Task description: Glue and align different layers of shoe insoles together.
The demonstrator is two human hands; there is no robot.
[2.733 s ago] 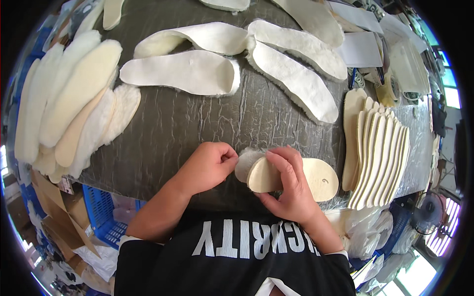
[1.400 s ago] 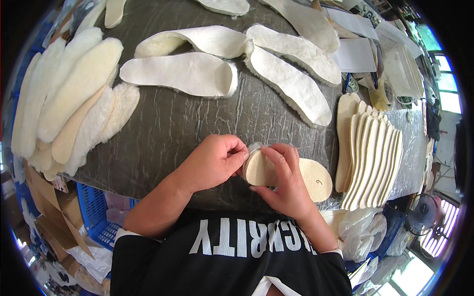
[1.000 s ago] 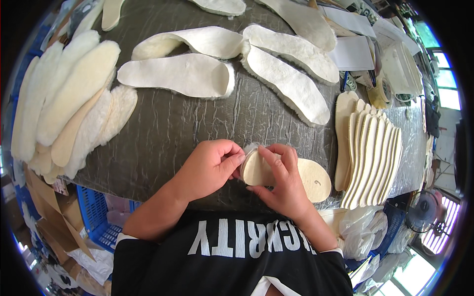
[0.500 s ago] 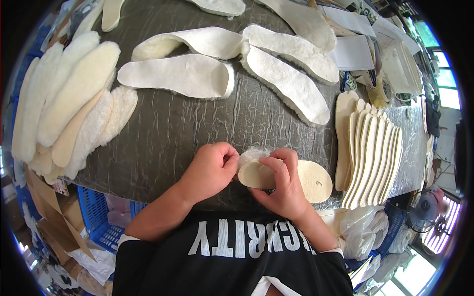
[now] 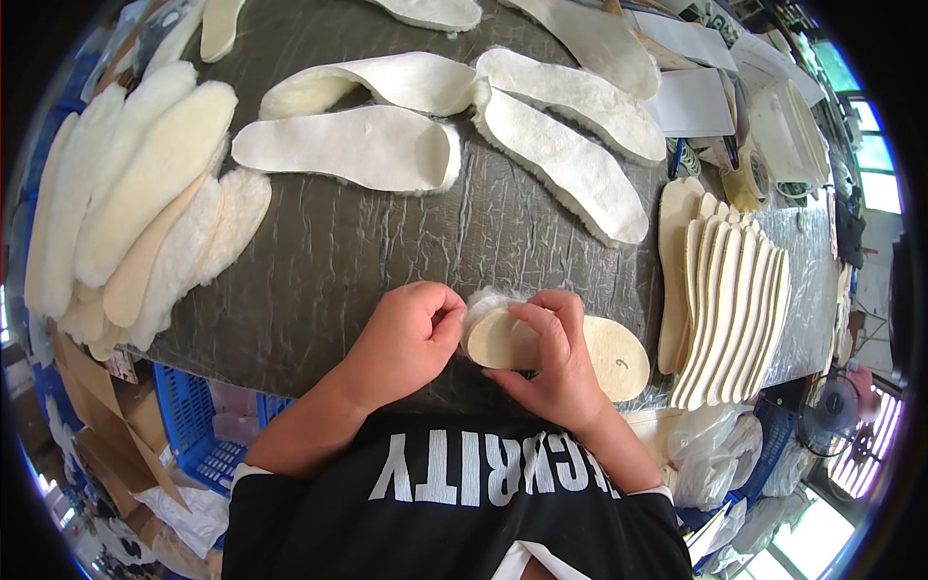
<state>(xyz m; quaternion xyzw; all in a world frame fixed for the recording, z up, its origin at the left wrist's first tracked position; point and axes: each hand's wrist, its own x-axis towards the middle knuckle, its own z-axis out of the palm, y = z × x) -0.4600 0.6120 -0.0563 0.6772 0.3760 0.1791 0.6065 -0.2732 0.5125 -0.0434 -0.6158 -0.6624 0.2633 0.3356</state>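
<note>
Near the table's front edge, my right hand grips a cream insole around its middle, thumb below and fingers above. The insole lies smooth side up, a small handwritten mark on its right end. White fleece sticks out past its left end. My left hand is closed, thumb and forefinger pinched together right beside that fleece edge. What those fingertips pinch, if anything, is too small to make out. The palm side of my right hand hides the insole's middle.
Several fleece-backed insoles lie across the table's far half. At the left is a heap of fluffy insoles; at the right, a fanned row of felt insoles. Papers and a clear plastic tub stand far right. A blue crate sits below, left.
Hardly anything differs. My left fingertips have shifted very slightly at the fleece edge, and the insole's left end has tilted a touch. My right hand keeps its grip.
</note>
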